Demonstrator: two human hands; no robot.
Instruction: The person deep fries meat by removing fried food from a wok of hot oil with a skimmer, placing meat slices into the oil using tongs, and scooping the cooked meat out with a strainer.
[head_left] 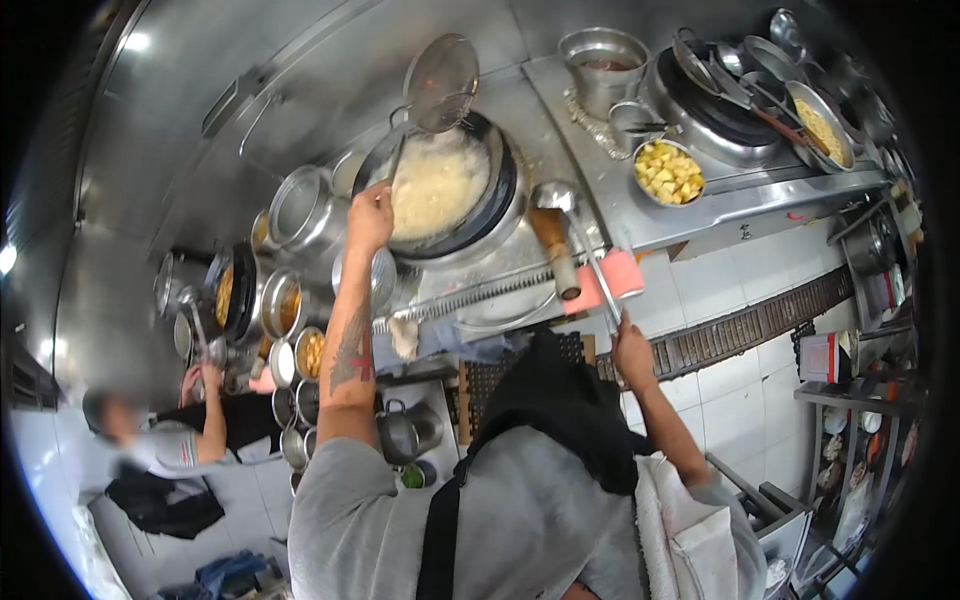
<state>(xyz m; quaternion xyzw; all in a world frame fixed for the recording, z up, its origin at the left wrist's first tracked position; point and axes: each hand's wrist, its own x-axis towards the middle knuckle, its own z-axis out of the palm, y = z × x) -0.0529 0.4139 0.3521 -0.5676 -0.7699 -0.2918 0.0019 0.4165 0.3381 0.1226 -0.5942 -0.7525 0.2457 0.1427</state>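
My left hand [371, 216] is closed around the long handle of a round perforated skimmer [443, 75], which is raised over the far side of a wok [508, 185]. Pale foaming liquid [440, 195] bubbles inside the wok, and what lies under the foam is hidden. In my right hand [632, 353] is the shaft of a metal ladle [553, 196]. Its bowl rests at the right of the wok, by a thick wooden handle [549, 240]. A pink cloth [607, 282] lies beside the ladle's shaft.
A bowl of yellow cubes [669, 172] stands on the right counter near a metal pot [603, 70]. Several pans are stacked on the right burner [715, 108]. Pots and food bowls crowd the left side. Another person [180, 440] works at a wok there.
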